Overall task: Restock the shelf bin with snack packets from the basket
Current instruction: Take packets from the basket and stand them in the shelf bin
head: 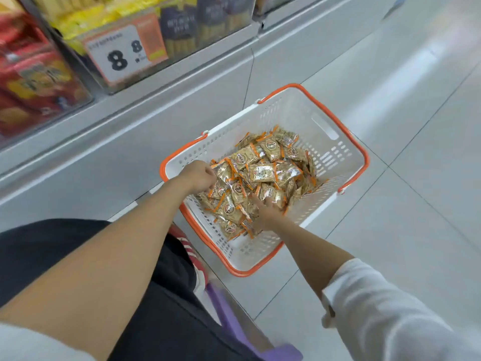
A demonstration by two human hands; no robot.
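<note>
Snack packets (263,173) lie heaped in a white basket (286,113) with an orange rim, and both hands are down among them. The left hand (199,175) sits at the pile's 9 o'clock edge, its fingers curled tight round a few packets there. The right hand (265,207) rests on the pile at about 6 o'clock with one finger stretched out straight; its other fingertips are buried among the wrappers, so I cannot tell whether it has hold of any. The left forearm is bare, and a white sleeve (390,308) is pushed up the right arm. The basket stands on a pale tiled floor (416,204), just right of the picture's middle. At 7 o'clock from it are dark trousers (52,251) and a purple seat (234,316). A grey shelf (130,113) runs past the basket at 10 o'clock, carrying clear bins (78,82) of blurred red, yellow and dark packs. A price tag (125,53) with two large 8s hangs on the front.
</note>
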